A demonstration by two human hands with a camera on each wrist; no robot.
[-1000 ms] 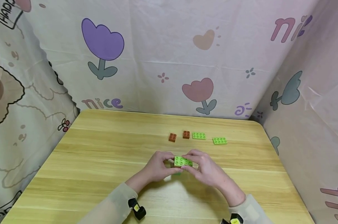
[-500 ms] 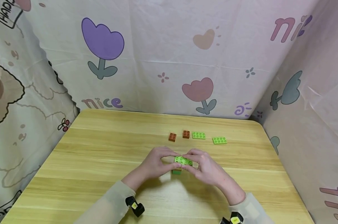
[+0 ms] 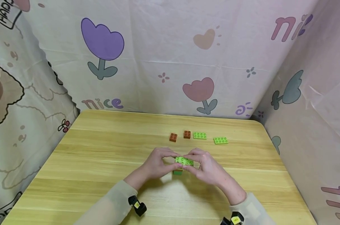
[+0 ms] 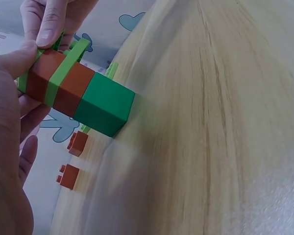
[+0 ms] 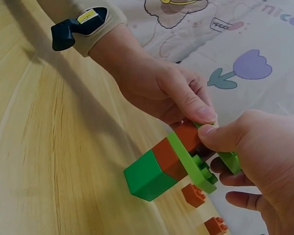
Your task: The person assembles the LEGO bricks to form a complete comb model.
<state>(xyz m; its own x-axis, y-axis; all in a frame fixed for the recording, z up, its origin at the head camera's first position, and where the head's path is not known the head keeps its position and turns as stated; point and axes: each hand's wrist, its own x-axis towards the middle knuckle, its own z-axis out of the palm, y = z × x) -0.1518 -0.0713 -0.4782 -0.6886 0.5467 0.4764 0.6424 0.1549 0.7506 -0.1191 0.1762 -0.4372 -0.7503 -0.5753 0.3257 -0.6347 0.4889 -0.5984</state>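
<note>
A tower of toy building bricks stands on the table, with a dark green brick (image 4: 105, 105) at its foot. Above that come a brown brick (image 4: 74, 88), a lime plate (image 4: 63, 73) jutting out to one side, and another brown brick (image 4: 42, 73). The top is a second lime studded plate (image 3: 184, 161). My left hand (image 3: 158, 162) pinches this top plate near its left end, thumb on the near side and fingers on the far side. From the right, my right hand (image 3: 209, 167) pinches the same plate, its fingertips close beside the left ones.
Behind the hands, two small brown bricks (image 3: 173, 137) and two lime plates (image 3: 199, 135) lie in a loose row on the wooden table (image 3: 102, 156). A printed cloth (image 3: 158, 47) hangs along the table's back and sides.
My left hand has shifted its fingers along the top plate, from its left end onto its near and far sides. More of the dark green brick shows now. The right hand stays put.
</note>
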